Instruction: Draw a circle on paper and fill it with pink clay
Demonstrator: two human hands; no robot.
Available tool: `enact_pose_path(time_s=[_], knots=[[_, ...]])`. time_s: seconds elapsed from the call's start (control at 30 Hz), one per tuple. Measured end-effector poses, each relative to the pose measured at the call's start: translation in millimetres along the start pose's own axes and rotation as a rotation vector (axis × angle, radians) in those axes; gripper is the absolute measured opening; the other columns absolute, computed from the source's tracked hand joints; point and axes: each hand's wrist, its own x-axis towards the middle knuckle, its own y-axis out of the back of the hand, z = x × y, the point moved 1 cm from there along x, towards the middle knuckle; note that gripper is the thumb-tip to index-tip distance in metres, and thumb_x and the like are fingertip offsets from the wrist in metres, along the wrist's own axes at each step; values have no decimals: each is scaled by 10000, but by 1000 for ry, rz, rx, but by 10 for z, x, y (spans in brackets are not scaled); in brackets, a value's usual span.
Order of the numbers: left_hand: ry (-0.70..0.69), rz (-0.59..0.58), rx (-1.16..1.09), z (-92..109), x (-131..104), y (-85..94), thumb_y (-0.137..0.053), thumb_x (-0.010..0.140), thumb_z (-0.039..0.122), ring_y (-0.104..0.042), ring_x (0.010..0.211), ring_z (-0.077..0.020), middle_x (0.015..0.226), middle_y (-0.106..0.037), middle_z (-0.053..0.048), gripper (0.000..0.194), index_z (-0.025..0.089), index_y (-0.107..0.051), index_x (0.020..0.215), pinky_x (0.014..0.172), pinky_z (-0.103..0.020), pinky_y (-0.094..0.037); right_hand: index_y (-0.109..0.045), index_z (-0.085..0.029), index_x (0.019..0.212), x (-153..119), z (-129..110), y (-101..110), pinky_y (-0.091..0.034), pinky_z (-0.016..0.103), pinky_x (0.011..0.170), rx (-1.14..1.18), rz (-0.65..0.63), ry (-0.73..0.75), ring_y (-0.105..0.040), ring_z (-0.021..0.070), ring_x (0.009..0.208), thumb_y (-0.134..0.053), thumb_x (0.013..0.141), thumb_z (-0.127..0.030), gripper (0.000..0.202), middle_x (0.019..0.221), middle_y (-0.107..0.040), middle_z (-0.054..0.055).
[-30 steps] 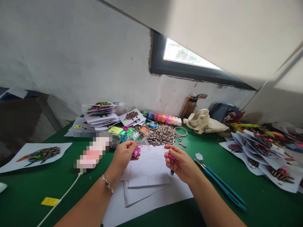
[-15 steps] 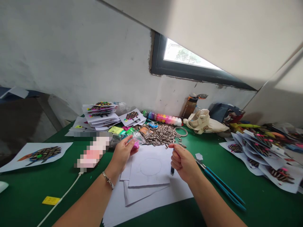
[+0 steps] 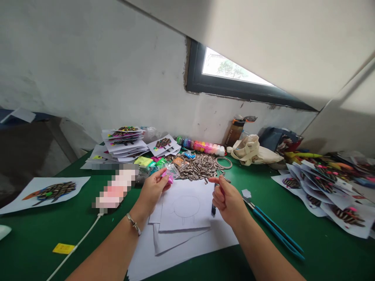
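My left hand [image 3: 154, 189] pinches a small clear packet of bright pink modelling clay [image 3: 167, 177] between thumb and fingers. My right hand [image 3: 224, 199] is closed, its fingers curled and the index finger pointing left; what it may hold is hidden. Behind those fingers stretches a dark pen-like stick [image 3: 213, 210]; I cannot tell whether it is gripped or lies on the paper. Between my hands is a white sheet [image 3: 187, 224] with a pencilled oval body and short legs, on top of other sheets. Striped sunflower seeds [image 3: 199, 168] are heaped just beyond it.
Blue-handled tweezers [image 3: 278, 232] lie to the right. Stacks of seed-covered pictures [image 3: 125, 146] stand at the back left, with more pictures [image 3: 325, 191] at right. A bottle [image 3: 234, 132], a cloth bag [image 3: 249, 152] and a tape roll [image 3: 224, 162] sit near the wall. A white cable [image 3: 79, 244] crosses the left side.
The pink packet has turned slightly in my left hand and shows more of its pink side. My right hand has shifted a little. The sheets lie as before.
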Motion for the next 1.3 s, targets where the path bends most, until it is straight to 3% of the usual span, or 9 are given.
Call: enact_pose_path(time_s=[0.1,0.2,0.3,0.43,0.53,0.67,0.9,1.07,1.3], knots=[[-6,-7,-14,12,-13,-7,-758,719,266,-654,771,-152,850,-715,-50,610,143,-564,1284,768,-296,-549,-646,-163,706,-32,-40,-16,-67,212,342,21,-12,14,-77,34,345,-643,750,-608,447,369,-197,-124],[-24,12,12,-8,7,9,-735,713,216,-648,771,-136,865,-716,-40,586,158,-581,1276,776,-278,-537,-666,-171,739,-49,-37,-24,-235,200,365,-13,7,13,-276,44,383,-707,713,-460,293,467,-392,-79],[-84,21,99,-60,63,52,-688,719,175,-642,751,-121,889,-719,-32,567,164,-588,1277,771,-251,-524,-685,-185,828,-48,13,-38,-463,228,625,-96,-9,42,-567,105,676,-769,608,-243,242,759,-624,-5],[-125,25,184,-110,127,106,-710,704,200,-657,748,-144,871,-730,-16,596,194,-585,1286,719,-234,-524,-672,-192,926,-43,86,-49,-486,329,833,-122,-48,1,-646,170,845,-810,628,-275,339,936,-681,38],[-114,27,206,-97,133,116,-736,710,252,-667,739,-163,784,-722,-11,618,181,-569,1301,705,-246,-530,-654,-180,947,-38,97,-32,-492,282,681,-143,-52,-24,-640,138,698,-795,687,-393,364,854,-692,44],[-95,41,215,-70,127,118,-737,734,294,-674,697,-169,739,-709,-21,629,151,-546,1316,686,-267,-540,-639,-154,800,-18,90,-6,-324,199,444,-156,-67,-17,-489,70,464,-747,717,-504,375,623,-629,3],[-90,39,186,-71,129,119,-766,701,295,-682,692,-177,732,-714,-21,596,159,-598,1257,688,-275,-547,-677,-177,946,-10,79,-12,-459,240,642,-69,-3,-9,-591,113,692,-842,617,-371,416,861,-669,31],[-83,20,124,0,64,58,-741,734,270,-679,764,-166,787,-724,-34,556,148,-591,1256,773,-288,-557,-641,-174,794,-20,76,-12,-418,206,571,-62,-22,29,-525,71,582,-856,611,-313,314,693,-616,-23],[-59,16,114,-3,30,28,-754,715,266,-677,735,-167,781,-722,-38,589,132,-585,1263,764,-305,-562,-617,-171,987,-44,92,-51,-446,242,515,-117,-64,-60,-614,136,567,-727,741,-486,415,805,-712,76]])
